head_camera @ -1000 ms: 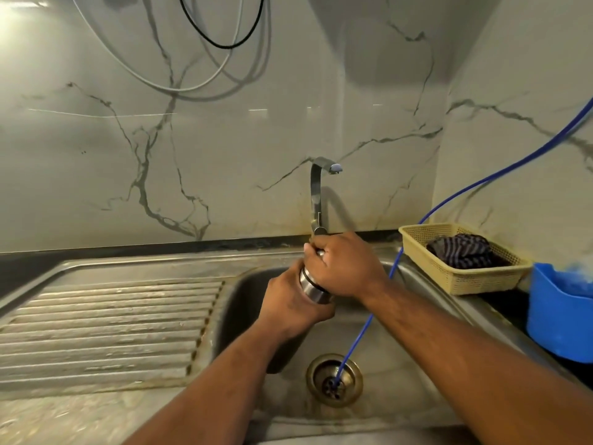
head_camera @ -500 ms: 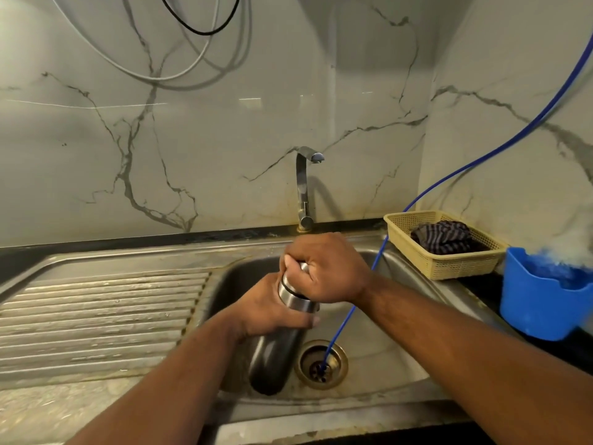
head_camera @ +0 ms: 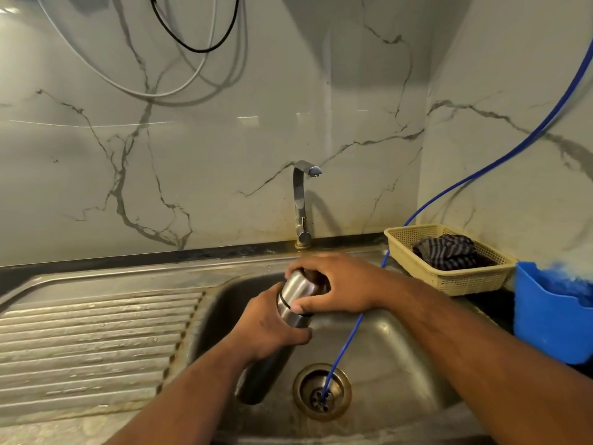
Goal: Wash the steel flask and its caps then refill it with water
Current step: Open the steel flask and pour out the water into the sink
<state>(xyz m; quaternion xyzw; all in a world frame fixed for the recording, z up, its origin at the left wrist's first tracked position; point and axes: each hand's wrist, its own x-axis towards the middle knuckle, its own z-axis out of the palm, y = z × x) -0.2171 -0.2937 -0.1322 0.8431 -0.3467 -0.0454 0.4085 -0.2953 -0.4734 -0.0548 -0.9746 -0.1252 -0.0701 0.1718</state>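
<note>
Seen from the head camera, the flask [head_camera: 258, 379] hangs tilted over the sink [head_camera: 221, 293] bowl. Its base is low, just left of the drain [head_camera: 322, 391], and its top leans up toward the tap [head_camera: 301, 200]. The left grip [head_camera: 269, 326] is wrapped round the body just below the neck. The right grip [head_camera: 340, 284] is curled over the cap [head_camera: 296, 285], with the thumb pressed at its lower rim. Both are clenched tight.

I'd judge it a stiff, hard thing that won't give under a squeeze, so a firm hold is safe. Smooth steel gets slippery when wet, so the body wants a full wrap and the cap a hold round its side wall for twisting. I can't tell whether it's full or empty, so I can't judge its weight.

It's a plain brushed-steel cylinder, bright at the top and dark in shadow lower down. Thin black rings mark the seams below the cap.
</note>
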